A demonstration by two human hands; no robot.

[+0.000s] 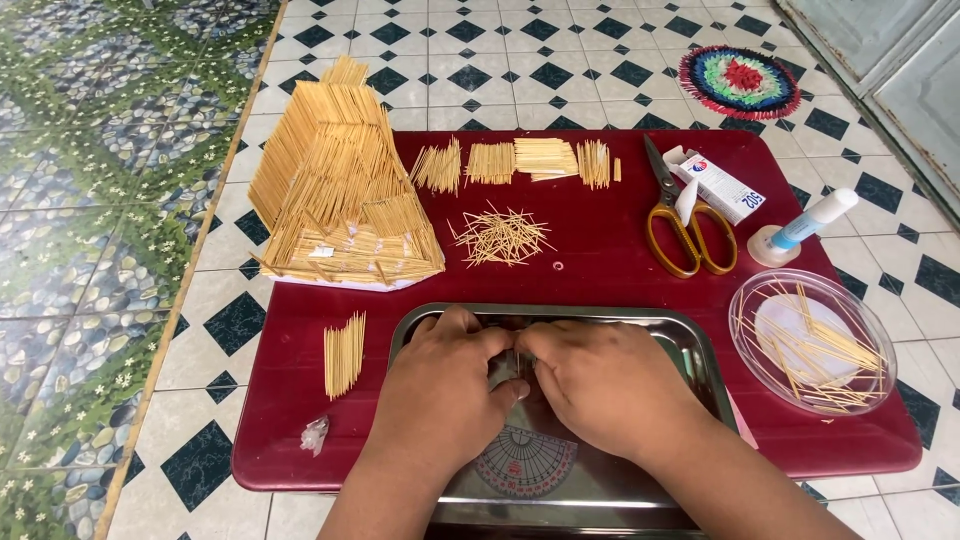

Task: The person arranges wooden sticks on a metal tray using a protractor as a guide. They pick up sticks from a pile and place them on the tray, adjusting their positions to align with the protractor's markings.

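From the head camera, looking down: both hands are inside a steel tray [700, 345] that sits on a red board [600, 250] on the tiled floor. The left hand [440, 385] and right hand [600, 385] meet knuckle to knuckle over the middle of the tray, fingers curled under and thumbs pressed toward each other. They seem to pinch something small between them (what it is I cannot tell, the fingers hide it). Under the wrists a clear protractor [525, 462] lies flat in the tray.

Left of the tray a short bundle of sticks [344, 353] lies on the board, with a scrap of clear wrap [315, 433] near the board's corner. Beyond that stands a stick house [335, 190], its roof sloping. Four neat stick rows [520, 160] lie along the far edge, and a loose heap [500, 237] sits between them and the tray.

To the right lie yellow-handled scissors [685, 215], a small white box [720, 185] touching them, a glue bottle [810, 225] tipped over the board's edge, and a clear dish [812, 342] of loose sticks. A round mat [740, 82] lies on the tiles beyond.
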